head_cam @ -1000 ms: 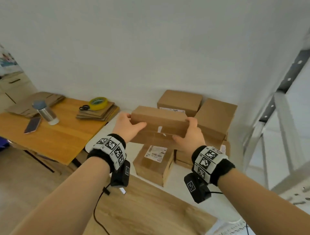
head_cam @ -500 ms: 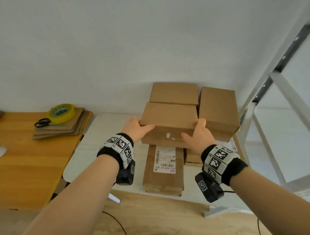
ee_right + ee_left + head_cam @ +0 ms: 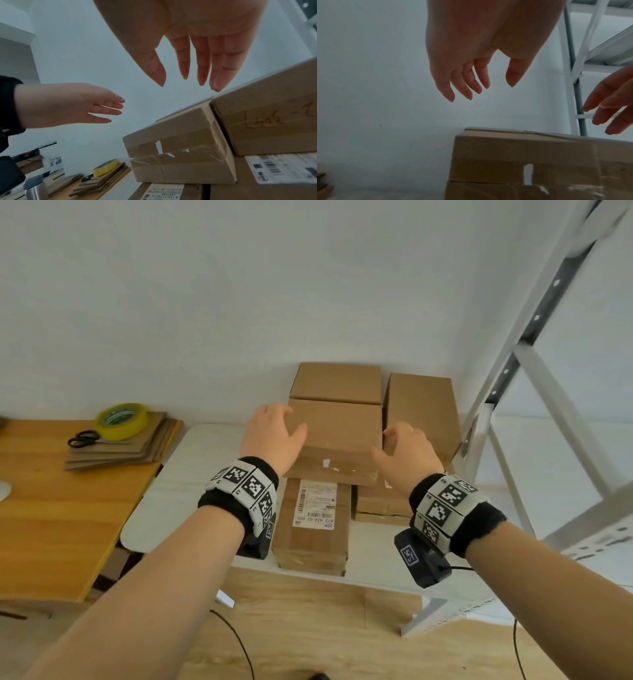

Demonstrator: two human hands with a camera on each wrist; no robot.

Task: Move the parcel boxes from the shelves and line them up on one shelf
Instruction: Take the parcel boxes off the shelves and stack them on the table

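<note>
Several brown cardboard parcel boxes are stacked on a white shelf board [image 3: 178, 484]. The taped top box [image 3: 337, 436] [image 3: 522, 159] [image 3: 178, 146] rests on a labelled box [image 3: 313, 525], with another box [image 3: 337, 383] behind it and a taller one [image 3: 421, 409] [image 3: 267, 121] to its right. My left hand [image 3: 274, 433] [image 3: 479, 75] hovers open above the taped box's left end. My right hand [image 3: 404, 450] [image 3: 193, 65] hovers open above its right end. Both wrist views show relaxed fingers off the cardboard, holding nothing.
A wooden table [image 3: 51, 525] on the left carries flattened cardboard [image 3: 126, 446], a yellow tape roll [image 3: 121, 421] and scissors [image 3: 84, 437]. A white metal rack [image 3: 534, 364] rises on the right. The wall stands close behind the boxes. Cables trail over the wooden floor.
Both hands carried the taped box onto the labelled box, in front of the rear box, then let go and lifted off it.
</note>
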